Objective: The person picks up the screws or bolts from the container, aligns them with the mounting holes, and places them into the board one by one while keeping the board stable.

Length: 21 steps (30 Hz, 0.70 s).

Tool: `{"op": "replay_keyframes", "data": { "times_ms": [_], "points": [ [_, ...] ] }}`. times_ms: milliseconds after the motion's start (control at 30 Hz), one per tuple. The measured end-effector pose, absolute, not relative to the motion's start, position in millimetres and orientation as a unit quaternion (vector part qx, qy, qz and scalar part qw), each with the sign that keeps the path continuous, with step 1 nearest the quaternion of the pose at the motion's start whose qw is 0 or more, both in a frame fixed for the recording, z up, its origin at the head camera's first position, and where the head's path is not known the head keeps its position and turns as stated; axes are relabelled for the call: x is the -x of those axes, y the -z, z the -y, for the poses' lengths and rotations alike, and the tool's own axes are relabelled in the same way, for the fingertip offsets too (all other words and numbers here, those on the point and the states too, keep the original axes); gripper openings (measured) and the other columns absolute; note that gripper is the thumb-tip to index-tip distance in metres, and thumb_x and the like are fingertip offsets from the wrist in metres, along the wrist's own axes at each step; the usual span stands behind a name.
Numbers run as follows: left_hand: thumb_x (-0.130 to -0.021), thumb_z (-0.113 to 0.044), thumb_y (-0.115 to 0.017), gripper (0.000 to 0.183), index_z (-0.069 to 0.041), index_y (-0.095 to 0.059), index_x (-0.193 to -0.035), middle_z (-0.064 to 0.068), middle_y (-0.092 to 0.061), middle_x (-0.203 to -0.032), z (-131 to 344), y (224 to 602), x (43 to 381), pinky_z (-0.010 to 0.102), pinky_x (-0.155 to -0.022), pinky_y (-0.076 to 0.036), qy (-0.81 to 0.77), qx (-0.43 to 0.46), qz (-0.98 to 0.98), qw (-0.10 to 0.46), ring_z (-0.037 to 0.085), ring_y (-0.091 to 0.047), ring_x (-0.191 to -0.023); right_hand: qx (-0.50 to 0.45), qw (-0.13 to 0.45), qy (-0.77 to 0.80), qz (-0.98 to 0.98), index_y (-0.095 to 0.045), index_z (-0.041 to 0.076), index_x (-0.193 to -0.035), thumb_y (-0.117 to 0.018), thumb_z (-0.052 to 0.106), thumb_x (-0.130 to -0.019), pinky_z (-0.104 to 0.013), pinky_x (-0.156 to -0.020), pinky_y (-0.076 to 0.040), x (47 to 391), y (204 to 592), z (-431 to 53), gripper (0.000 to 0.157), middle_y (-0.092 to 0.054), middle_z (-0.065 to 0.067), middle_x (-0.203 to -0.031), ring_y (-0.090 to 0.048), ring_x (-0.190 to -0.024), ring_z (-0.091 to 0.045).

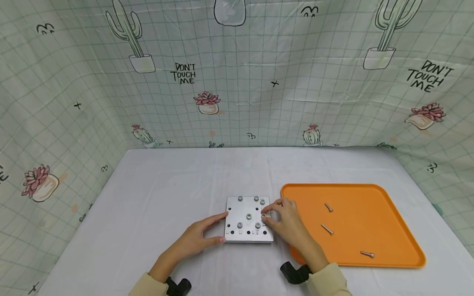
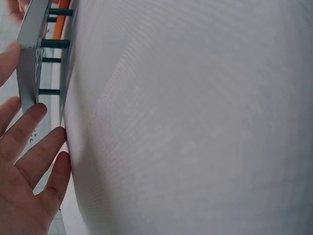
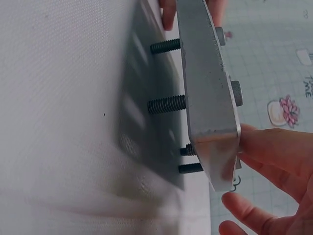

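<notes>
A silver metal plate with round holes lies at the table's middle, several socket-head screws standing in it. Dark threaded screw ends stick out of its underside in the wrist views, and the plate sits raised off the cloth. My left hand rests against the plate's left edge, thumb and fingers spread and fairly straight. At the right edge, my right hand pinches the head of a screw between thumb and index finger. That screw's shank is hidden in the head view.
Right of the plate, an orange tray holds three loose screws, lying flat and apart. A white cloth covers the table. Behind it hangs a checked curtain with cactus drawings.
</notes>
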<state>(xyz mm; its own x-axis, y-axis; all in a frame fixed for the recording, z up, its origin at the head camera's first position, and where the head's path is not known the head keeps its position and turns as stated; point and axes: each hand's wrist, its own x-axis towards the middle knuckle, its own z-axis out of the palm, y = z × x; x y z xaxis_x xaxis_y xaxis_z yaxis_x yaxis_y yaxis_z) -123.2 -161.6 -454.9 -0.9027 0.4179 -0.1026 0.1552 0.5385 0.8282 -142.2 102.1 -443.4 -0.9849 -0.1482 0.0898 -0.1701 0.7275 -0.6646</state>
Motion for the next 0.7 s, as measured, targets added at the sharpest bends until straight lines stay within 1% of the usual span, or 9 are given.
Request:
{"op": "replay_keyframes", "data": {
  "times_ms": [167, 333, 500, 700],
  "points": [
    [-0.081, -0.033, -0.071, 0.063, -0.021, -0.047, -0.138, 0.003, -0.044, -0.144, 161.7, 455.9, 123.5, 0.05, -0.11, -0.032, -0.451, -0.168, -0.864, 0.144, 0.028, -0.038, -0.134, -0.08, -0.002, -0.381, 0.921, -0.071, 0.018, -0.095, -0.073, 0.017, -0.079, -0.04, -0.087, -0.039, 142.4, 442.3, -107.1, 0.016, -0.053, -0.008, -0.105, -0.04, -0.109, -0.03],
    [-0.081, -0.033, -0.071, 0.063, -0.021, -0.047, -0.138, 0.004, -0.044, -0.143, 162.3, 457.2, 124.2, 0.05, -0.109, -0.033, -0.45, -0.172, -0.865, 0.142, 0.029, -0.039, -0.134, -0.087, -0.001, -0.403, 0.911, -0.069, 0.014, -0.101, -0.07, 0.014, -0.082, -0.041, -0.086, -0.039, 142.5, 439.6, -118.5, 0.018, -0.053, -0.011, -0.107, -0.041, -0.111, -0.033],
    [-0.08, -0.034, -0.071, 0.063, -0.022, -0.047, -0.138, 0.003, -0.044, -0.144, 162.7, 458.3, 124.2, 0.049, -0.11, -0.033, -0.449, -0.167, -0.866, 0.142, 0.028, -0.039, -0.134, -0.078, -0.002, -0.405, 0.911, -0.067, 0.01, -0.108, -0.067, 0.018, -0.085, -0.044, -0.087, -0.042, 142.8, 435.3, -134.1, 0.024, -0.052, -0.013, -0.114, -0.041, -0.113, -0.033],
    [-0.08, -0.034, -0.071, 0.063, -0.023, -0.047, -0.138, 0.004, -0.044, -0.144, 162.9, 458.7, 124.0, 0.05, -0.11, -0.033, -0.446, -0.162, -0.868, 0.145, 0.028, -0.039, -0.134, -0.071, 0.014, -0.395, 0.916, -0.063, 0.006, -0.115, -0.066, 0.02, -0.087, -0.048, -0.087, -0.045, 140.0, 430.9, -157.4, 0.031, -0.051, -0.017, -0.117, -0.045, -0.11, -0.033]
  ]
}}
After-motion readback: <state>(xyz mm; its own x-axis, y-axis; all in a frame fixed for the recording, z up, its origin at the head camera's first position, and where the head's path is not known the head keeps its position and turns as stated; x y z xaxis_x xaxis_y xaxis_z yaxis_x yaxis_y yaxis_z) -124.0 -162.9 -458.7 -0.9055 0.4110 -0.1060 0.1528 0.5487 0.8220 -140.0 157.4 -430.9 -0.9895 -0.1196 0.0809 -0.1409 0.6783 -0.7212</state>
